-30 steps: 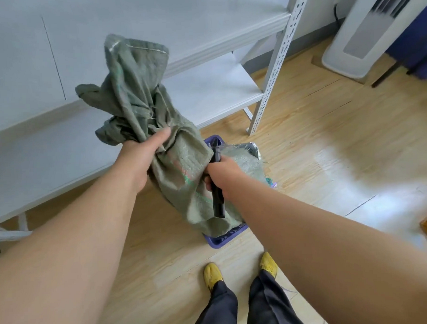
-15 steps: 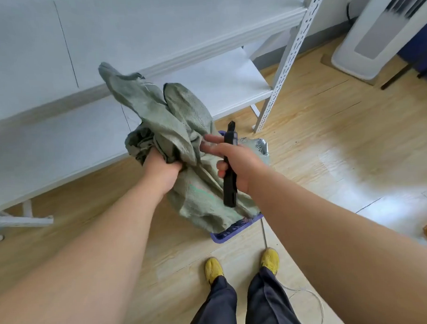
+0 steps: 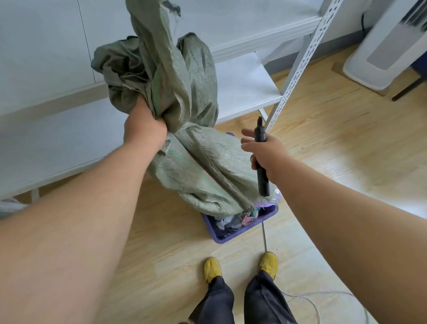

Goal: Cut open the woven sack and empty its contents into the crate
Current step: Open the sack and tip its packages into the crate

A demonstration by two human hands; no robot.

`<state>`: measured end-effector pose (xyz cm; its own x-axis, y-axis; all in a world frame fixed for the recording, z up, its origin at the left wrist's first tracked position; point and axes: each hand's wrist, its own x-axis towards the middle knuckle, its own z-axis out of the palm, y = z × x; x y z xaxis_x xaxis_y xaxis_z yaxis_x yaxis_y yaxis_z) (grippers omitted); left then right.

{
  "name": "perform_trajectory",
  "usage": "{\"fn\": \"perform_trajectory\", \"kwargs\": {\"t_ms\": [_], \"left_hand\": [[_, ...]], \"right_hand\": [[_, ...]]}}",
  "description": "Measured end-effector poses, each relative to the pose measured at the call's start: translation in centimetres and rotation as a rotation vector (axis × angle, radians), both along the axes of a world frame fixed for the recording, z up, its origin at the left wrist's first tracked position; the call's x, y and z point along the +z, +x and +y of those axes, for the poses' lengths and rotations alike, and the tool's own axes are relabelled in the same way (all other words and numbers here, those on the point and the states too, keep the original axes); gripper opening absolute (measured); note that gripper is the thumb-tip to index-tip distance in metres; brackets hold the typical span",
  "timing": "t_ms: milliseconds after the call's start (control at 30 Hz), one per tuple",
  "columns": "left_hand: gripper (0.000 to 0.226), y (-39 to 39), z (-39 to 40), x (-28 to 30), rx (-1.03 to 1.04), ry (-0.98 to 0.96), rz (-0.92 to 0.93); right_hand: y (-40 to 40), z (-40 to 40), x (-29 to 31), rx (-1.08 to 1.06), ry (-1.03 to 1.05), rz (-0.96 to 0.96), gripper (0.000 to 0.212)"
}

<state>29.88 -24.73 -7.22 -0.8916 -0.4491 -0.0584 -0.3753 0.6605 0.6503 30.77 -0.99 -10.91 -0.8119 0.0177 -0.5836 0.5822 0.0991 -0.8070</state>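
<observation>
The left hand (image 3: 142,127) grips a bunched fistful of the green sack (image 3: 203,172) and holds it high, so its open end hangs over the purple crate (image 3: 235,230) on the floor and the contents drop in. The right hand (image 3: 265,157), just right of the sack, grips a black knife (image 3: 261,164) clear of the cloth; its blade may be retracted.

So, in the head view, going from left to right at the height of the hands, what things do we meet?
Left hand gripping the grey-green woven sack → right hand holding the black utility knife → white perforated shelf post.
</observation>
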Motion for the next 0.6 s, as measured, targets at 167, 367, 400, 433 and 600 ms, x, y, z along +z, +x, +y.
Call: {"fn": "perform_trajectory", "kwargs": {"t_ms": [167,367,400,433,600], "left_hand": [[0.042,-0.9,-0.2,1.1,-0.107,-0.069,-0.076],[0.018,-1.4,1.7,2.8,0.035,0.086,0.037],[0.017,-1.6,1.8,3.1,0.022,0.107,0.008],[0.017,-1.7,1.8,3.5,0.003,0.134,-0.026],[0.028,-1.7,2.3,3.8,0.103,0.329,-0.031]], "right_hand": [[-0.3,0.3,-0.2,0.059,-0.033,0.026,0.046],[-0.6,-0.6,0.5,0.271,-0.003,0.045,0.059],[-0.4,-0.8,0.7,0.345,0.03,0.049,0.062],[0.0,-1.2,0.8,0.415,0.056,0.046,0.063],[2.8,-4.2,1.0,0.411,0.12,-0.003,0.025]]}}
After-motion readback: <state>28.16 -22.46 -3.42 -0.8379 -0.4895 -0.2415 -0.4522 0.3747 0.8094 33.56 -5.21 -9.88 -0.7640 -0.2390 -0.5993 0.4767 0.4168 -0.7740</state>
